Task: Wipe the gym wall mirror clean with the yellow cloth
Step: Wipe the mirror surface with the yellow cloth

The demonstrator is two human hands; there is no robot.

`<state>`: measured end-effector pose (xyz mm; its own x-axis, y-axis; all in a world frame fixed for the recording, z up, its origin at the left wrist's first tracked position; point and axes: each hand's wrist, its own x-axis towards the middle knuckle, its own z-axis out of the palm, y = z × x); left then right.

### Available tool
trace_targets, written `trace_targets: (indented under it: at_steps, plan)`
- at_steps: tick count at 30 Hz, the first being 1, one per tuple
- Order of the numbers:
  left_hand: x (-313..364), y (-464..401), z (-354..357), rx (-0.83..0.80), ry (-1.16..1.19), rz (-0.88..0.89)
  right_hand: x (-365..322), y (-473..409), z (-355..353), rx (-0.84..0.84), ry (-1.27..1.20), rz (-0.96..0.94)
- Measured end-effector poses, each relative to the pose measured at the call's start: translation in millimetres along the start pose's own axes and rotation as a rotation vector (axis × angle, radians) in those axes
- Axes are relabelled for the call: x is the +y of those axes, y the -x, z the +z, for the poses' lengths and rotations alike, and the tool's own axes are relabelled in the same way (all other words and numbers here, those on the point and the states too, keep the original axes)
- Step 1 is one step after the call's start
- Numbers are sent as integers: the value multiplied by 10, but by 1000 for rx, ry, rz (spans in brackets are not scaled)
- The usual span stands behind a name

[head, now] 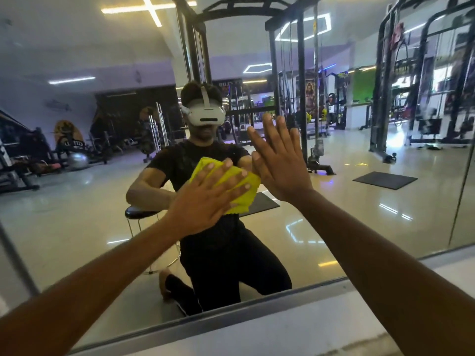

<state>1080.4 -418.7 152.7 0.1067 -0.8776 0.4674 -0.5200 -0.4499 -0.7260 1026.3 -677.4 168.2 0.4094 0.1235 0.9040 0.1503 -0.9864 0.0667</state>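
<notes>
The wall mirror (359, 206) fills most of the view and reflects the gym and a kneeling person wearing a headset. A yellow cloth (243, 191) lies flat against the glass at centre. My left hand (205, 199) presses on the cloth with fingers spread and straight. Just to its right and a little higher, my right hand (277, 163) rests flat on the bare glass, fingers straight and pointing up. The middle of the cloth is hidden under my left hand.
The mirror's metal bottom frame (231, 327) runs diagonally across the lower view, with a pale ledge (282, 340) below it. A vertical seam (460, 201) splits the glass at the right. Reflected are a stool, floor mats, cable machines and racks.
</notes>
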Motion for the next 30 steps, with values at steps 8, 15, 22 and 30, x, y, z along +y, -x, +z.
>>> trace_targets:
  at_steps: [8, 15, 22, 30]
  plan:
    - [-400, -401, -354, 207, 46, -464, -4, 8, -25, 3, -2, -2]
    - [133, 192, 145, -34, 45, 159, 5, 9, -65, -20, -6, -13]
    - [35, -20, -112, 183, 86, -458, -22, 11, -37, -13, 0, 8]
    - [-226, 407, 19, 139, 14, -194, -181, 21, -40, -7, 12, 56]
